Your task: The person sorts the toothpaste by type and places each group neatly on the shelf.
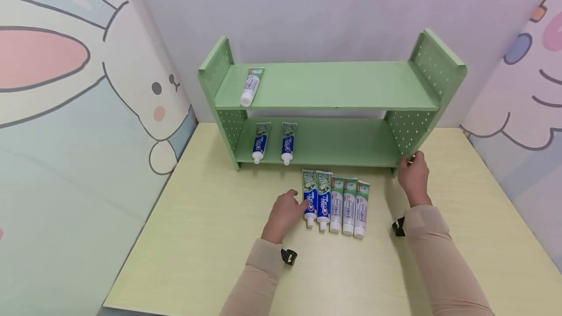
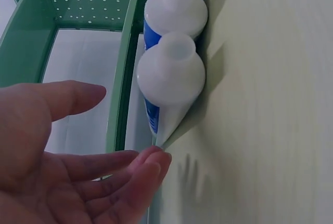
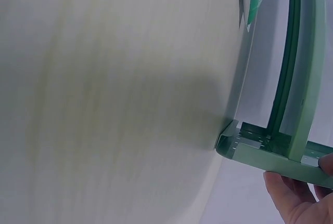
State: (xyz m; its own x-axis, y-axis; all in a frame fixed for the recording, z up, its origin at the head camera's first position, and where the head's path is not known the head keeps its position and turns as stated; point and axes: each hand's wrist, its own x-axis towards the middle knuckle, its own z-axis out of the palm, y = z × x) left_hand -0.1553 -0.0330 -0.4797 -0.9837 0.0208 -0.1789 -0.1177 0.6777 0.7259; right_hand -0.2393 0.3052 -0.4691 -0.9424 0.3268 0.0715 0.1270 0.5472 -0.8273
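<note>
Blue-and-green tube (image 1: 310, 193) runs front-to-back, cap (image 1: 310, 221) away from the shelf (image 1: 333, 87) the right hand (image 1: 414, 175) grips, left hand (image 1: 284, 213) beside it, thumb and fingers apart.

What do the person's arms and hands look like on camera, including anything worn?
The left sleeve and right sleeve are plain beige and long, each ending in a band-like cuff. A small black fitting shows at the left cuff, and a similar dark fitting at the right. The left hand and right hand are ungloved. No cables are visible.
</note>
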